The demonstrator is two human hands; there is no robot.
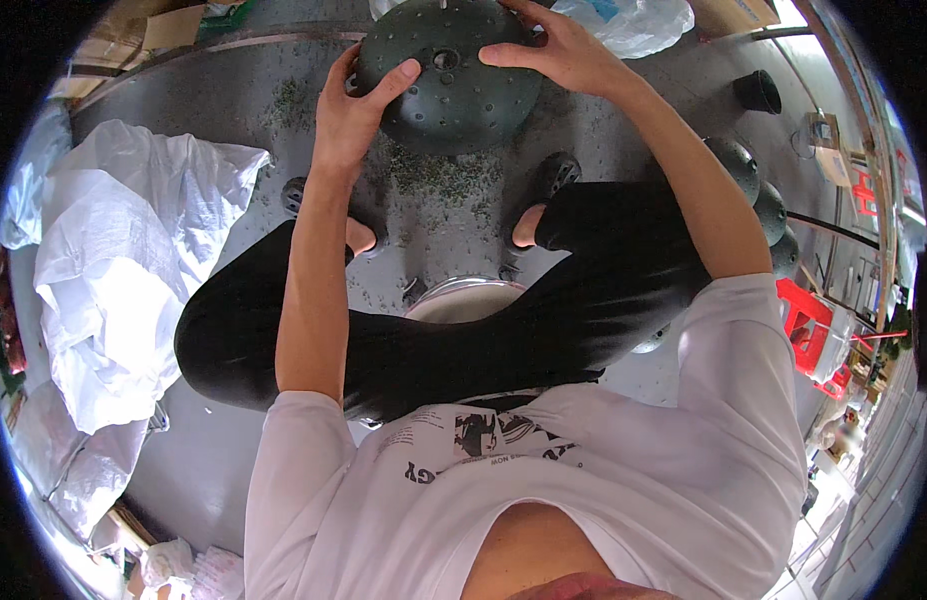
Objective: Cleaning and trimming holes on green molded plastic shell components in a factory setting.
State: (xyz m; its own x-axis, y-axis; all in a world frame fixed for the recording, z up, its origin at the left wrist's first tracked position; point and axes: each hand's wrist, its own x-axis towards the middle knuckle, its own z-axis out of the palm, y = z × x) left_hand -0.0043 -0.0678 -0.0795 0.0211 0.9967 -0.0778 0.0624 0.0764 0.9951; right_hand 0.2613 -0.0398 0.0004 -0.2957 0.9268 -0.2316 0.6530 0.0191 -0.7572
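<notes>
A dark green plastic ball (463, 100) dotted with small holes and bumps is up at the top of the view, in front of my feet. A larger round hole shows near the middle of its surface. My left hand (358, 112) grips its left side, with the thumb lying on the surface and the fingers curled round the edge. On the upper right, my right hand (558, 48) holds it the same way, thumb pointing toward the larger hole. The ball's far edge is cut off by the frame, and its underside is hidden.
Small green bits (438, 178) are scattered over the grey floor. A large white plastic sheet (123, 260) lies to my left. On the right are more dark green balls (735, 165), a black pot (757, 92) and a red stool (805, 322). A clear plastic bag (633, 28) lies beyond my right hand.
</notes>
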